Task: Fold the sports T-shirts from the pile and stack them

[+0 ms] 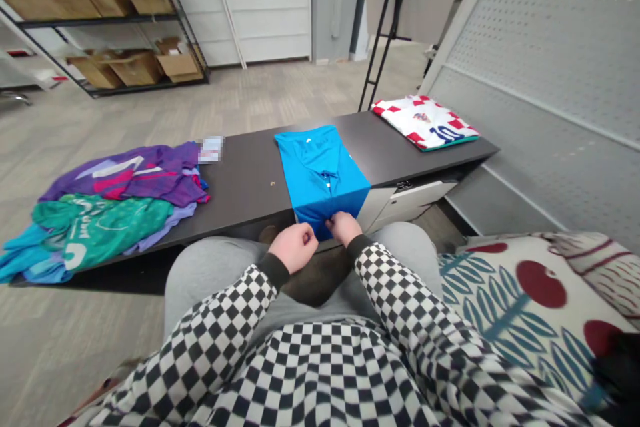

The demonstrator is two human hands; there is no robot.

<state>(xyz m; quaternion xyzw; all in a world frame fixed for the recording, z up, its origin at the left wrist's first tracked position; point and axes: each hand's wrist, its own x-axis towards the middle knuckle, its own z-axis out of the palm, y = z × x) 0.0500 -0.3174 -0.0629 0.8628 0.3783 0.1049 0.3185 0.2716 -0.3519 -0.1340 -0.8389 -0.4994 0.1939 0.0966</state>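
Blue polo [323, 177] at curled hands [294, 247] [345, 227]

Obscured details: white item [211, 149] pixelated beyond the purple jersey [135, 173]; lower edge of the blue polo shirt [320, 173] hidden by the right hand [344, 227]; dark blurred object [617, 373] cut off at lower right.

Item: one bright blue polo shirt [323, 173], folded into a long, narrow panel, collar and buttoned placket facing up. It lies flat on the dark tabletop [245, 193], collar end pointing away from the wearer, lower fold at the near edge. Surface smooth; minor creases near the collar.
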